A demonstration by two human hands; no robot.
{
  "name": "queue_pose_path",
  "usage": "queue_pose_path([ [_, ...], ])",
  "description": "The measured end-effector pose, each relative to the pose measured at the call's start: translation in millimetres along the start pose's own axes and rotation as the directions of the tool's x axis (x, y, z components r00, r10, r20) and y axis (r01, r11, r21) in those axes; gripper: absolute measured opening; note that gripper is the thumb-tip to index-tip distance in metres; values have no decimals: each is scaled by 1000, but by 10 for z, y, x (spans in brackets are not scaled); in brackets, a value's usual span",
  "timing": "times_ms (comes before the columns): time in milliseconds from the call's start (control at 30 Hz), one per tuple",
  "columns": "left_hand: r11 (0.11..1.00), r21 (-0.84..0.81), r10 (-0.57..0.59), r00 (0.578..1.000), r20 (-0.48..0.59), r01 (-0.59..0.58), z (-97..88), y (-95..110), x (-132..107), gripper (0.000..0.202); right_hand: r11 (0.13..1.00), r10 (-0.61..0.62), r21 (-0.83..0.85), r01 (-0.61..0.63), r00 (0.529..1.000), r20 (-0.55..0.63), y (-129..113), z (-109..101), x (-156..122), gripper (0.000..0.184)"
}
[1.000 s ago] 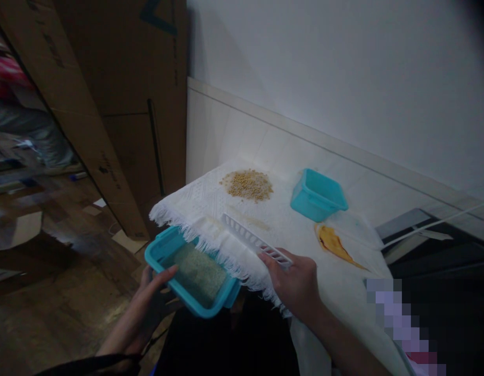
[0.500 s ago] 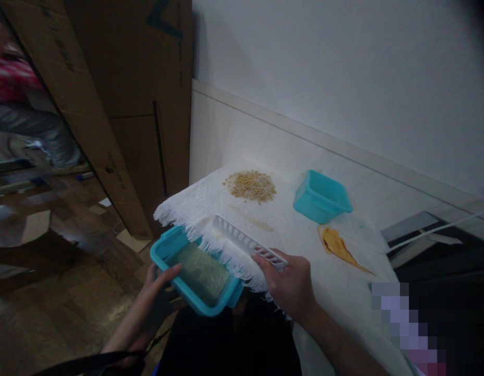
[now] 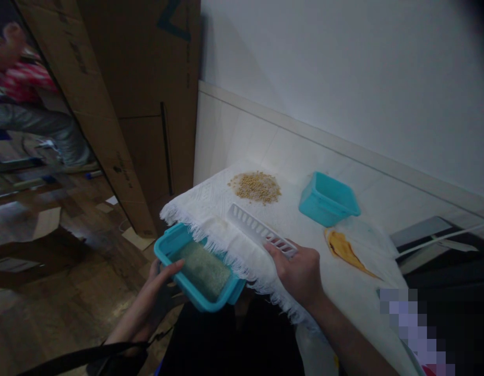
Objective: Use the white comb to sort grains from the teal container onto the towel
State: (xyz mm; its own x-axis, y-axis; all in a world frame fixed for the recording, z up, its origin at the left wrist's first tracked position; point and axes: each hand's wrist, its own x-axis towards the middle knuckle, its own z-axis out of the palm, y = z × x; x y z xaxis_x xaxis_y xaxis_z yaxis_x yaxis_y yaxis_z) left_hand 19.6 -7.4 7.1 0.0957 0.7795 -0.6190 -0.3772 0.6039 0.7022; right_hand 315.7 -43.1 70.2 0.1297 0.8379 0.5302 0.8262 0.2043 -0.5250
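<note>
My left hand [image 3: 159, 284] grips the left side of a teal plastic container [image 3: 163, 258], thumb over the rim. Pale grains [image 3: 206, 269], like rice, lie in it. The container is held under the fringed edge of a white cloth [image 3: 204, 193], which hides part of its far side. In my right hand [image 3: 298, 271] is a long white plastic strip with slots [image 3: 245, 219]; its kind is unclear. The strip is over the cloth, close to the fringe. Behind it a pile of yellowish kernels [image 3: 259, 188] is spread on the cloth.
A second teal container [image 3: 323, 201] stands at the right near the wall, beside a yellow-brown peel-like piece [image 3: 345, 248]. Tall cardboard [image 3: 143, 146] rises at the left. Beyond it a person in grey trousers [image 3: 49, 125] sits. Dark items [image 3: 441, 250] lie at the right.
My right hand has moved the slotted strip back from the fringe toward the kernel pile. The left hand keeps its hold on the container. The view has shifted slightly.
</note>
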Motion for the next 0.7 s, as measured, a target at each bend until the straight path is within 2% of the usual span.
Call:
queue_pose_path([
  [167, 1000, 4, 20, 999, -28, -20, -23, 19, 38, 93, 998, -27, 62, 27, 1000, 5, -59, 47, -30, 24],
  [267, 1000, 11, 15, 999, -35, -15, -30, 21, 55, 91, 994, -58, 99, 54, 998, 38, -192, 51, -62, 23],
  [433, 1000, 0, 8, 999, -35, -8, -34, 28, 67, 88, 983, -24, 181, 5, 995, 102, -338, 62, -99, 22],
  [533, 1000, 6, 12, 999, -39, -12, -60, 38, 82, 84, 981, -3, 192, -9, 998, 65, -285, 59, -73, 23],
  [700, 999, 12, 33, 998, -59, -32, -81, 80, 97, 85, 998, -16, 62, 18, 999, -36, -80, 115, 62, 21],
])
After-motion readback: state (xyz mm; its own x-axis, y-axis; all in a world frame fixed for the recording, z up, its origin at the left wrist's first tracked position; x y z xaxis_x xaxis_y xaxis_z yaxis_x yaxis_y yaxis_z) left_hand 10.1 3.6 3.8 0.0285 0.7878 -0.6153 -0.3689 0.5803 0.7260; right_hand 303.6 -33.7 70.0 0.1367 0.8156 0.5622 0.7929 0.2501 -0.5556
